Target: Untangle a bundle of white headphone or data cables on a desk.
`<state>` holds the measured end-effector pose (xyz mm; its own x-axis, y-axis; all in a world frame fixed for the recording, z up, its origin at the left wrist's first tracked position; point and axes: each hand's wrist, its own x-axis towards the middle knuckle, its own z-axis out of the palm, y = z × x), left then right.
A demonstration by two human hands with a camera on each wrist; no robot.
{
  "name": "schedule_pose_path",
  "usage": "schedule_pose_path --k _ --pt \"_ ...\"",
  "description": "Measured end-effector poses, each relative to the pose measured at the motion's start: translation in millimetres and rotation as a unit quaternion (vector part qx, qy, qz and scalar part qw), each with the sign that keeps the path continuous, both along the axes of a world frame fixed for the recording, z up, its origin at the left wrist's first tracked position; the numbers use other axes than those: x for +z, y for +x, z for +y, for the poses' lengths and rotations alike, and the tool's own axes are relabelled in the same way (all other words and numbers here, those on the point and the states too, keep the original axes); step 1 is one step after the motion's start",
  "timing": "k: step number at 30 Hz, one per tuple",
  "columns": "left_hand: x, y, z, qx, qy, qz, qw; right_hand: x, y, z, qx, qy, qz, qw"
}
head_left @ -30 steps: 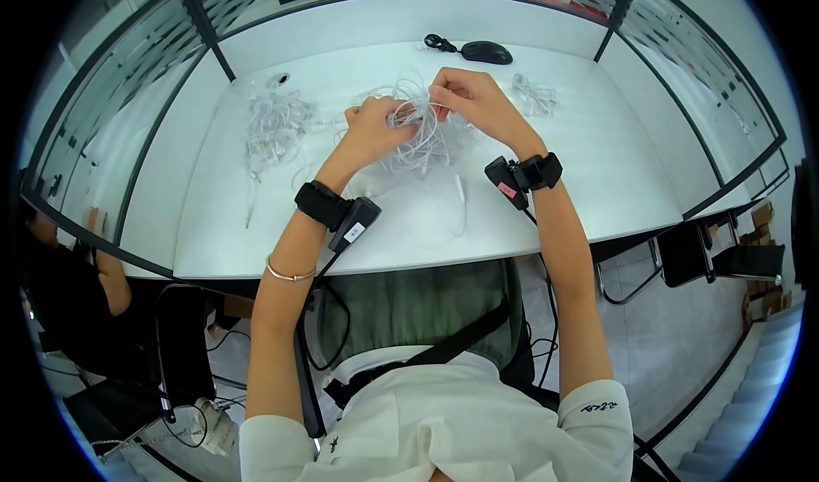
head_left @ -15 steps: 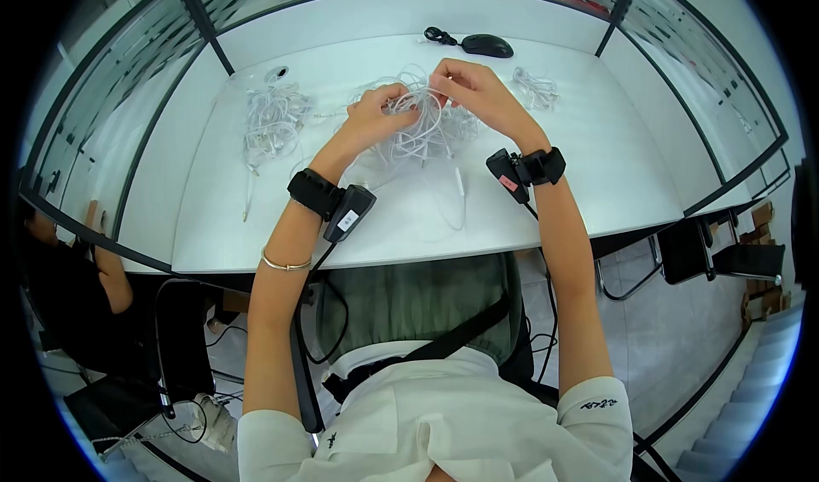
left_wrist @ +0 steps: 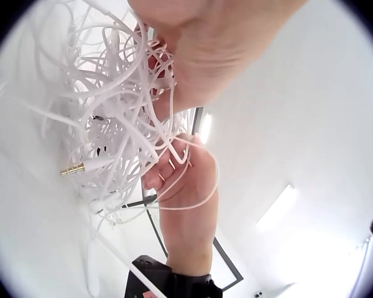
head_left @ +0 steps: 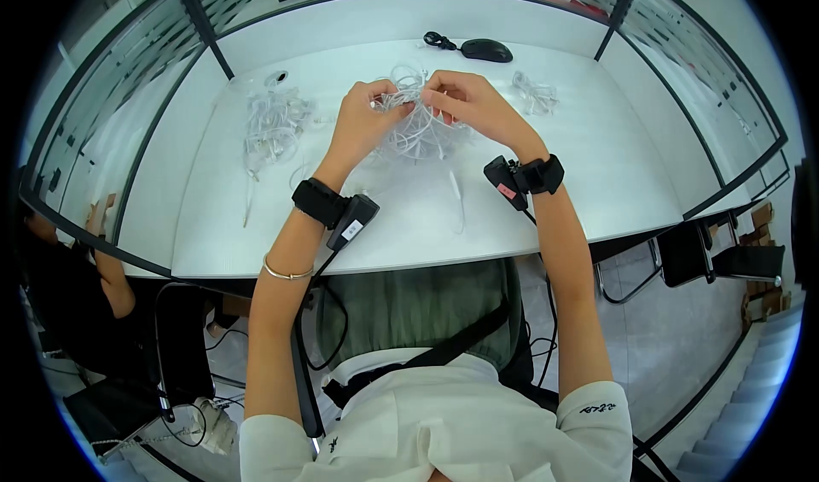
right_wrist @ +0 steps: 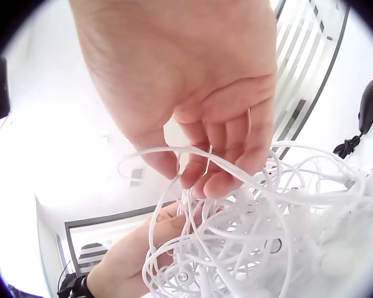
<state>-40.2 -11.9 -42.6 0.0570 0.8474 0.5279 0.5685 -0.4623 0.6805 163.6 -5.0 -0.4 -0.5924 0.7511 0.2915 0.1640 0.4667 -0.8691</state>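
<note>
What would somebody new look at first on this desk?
Probably the big tangle of white cables in the middle of the desk, held by the left hand and the right hand. Then, perhaps, the black mouse near the back, so dark against all that white.

Smooth, glossy white plastic-looking cables (left_wrist: 121, 118); gold metal plug (left_wrist: 73, 169).

Bright ceiling light — glare in wrist views, dark curved edges

White short-sleeved shirt (head_left: 409, 422), black wristbands (head_left: 321, 203).
</note>
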Motion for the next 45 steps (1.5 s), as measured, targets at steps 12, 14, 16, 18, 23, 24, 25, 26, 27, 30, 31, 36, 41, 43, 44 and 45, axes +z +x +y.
schedule_pose_path --k 12,14,16,18,23,24,25,26,27,30,31,36,41,43,44,45 --pt "11.0 1.7 -9.9 0.008 -0.031 0.010 0.999 -15.8 1.0 13.2 -0.050 0.088 -0.089 0.991" --pt "15.2 1.8 -15.0 0.004 -0.060 0.011 0.998 -17.5 1.2 13.6 -0.052 0.092 -0.108 0.989" --pt "13.3 1.9 -13.9 -0.019 -0.053 0.003 0.998 -17.1 1.2 14.1 -0.061 0.099 -0.127 0.985" --pt "11.7 3.3 -13.5 -0.028 -0.043 -0.003 0.999 -18.1 1.2 13.4 -0.074 0.107 -0.148 0.980" --pt "13.1 5.1 -10.5 -0.021 0.004 -0.028 0.999 -21.9 -6.7 7.1 -0.158 0.140 -0.168 0.963" --pt "13.9 5.6 -12.1 -0.025 0.006 -0.040 0.999 -21.3 -6.9 5.2 -0.162 0.138 -0.173 0.962" --pt "14.8 6.0 -12.8 -0.024 0.005 -0.046 0.999 -17.8 -7.6 1.2 -0.164 0.132 -0.189 0.959" --pt "15.9 6.5 -13.3 -0.024 0.004 -0.052 0.998 -12.7 -8.1 -4.0 -0.166 0.125 -0.205 0.956" --pt "16.4 7.0 -13.6 -0.023 0.002 -0.057 0.998 -10.9 -8.4 -6.1 -0.168 0.118 -0.222 0.953" --pt "13.0 7.6 -11.7 -0.032 0.008 -0.091 0.995 -17.9 -10.3 0.9 -0.182 0.146 -0.202 0.951" --pt "12.6 7.0 -10.9 -0.035 -0.005 -0.104 0.994 -20.5 -10.7 5.0 -0.184 0.148 -0.187 0.954" --pt "8.1 2.6 -7.7 -0.063 -0.040 -0.153 0.985 -23.8 -14.2 10.6 -0.198 0.151 -0.124 0.960" --pt "6.7 2.5 -5.4 -0.070 -0.019 -0.157 0.985 -27.3 -12.9 16.5 -0.188 0.152 -0.126 0.962" --pt "6.5 2.7 -5.0 -0.060 0.019 -0.137 0.989 -27.4 -13.7 15.5 -0.198 0.156 -0.139 0.958" --pt "5.3 2.9 -3.4 -0.053 0.038 -0.128 0.990 -26.9 -14.7 14.0 -0.207 0.157 -0.138 0.956" --pt "4.6 3.1 -2.5 -0.045 0.056 -0.120 0.990 -26.2 -15.0 12.7 -0.216 0.158 -0.137 0.954"
